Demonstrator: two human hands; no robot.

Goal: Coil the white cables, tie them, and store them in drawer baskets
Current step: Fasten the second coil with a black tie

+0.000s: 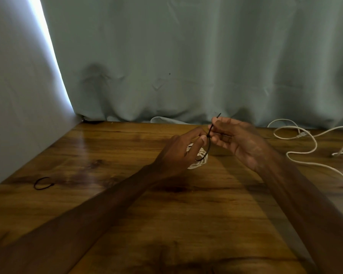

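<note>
Brown wooden tabletop (127,224): one long loose white cable (313,143) is seen uncoiled at the far right edge. A small coiled white cable bundle (194,166), toward the far edge, is gripped by the left hand (178,153). A thin black tie (208,149) is looped round it, its tail pinched by the right hand (240,139). Tying is judged underway; storing is outstanding.

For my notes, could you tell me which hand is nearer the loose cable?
Right: the right hand is just left of the loose cable; the left hand sits farther left.
</note>
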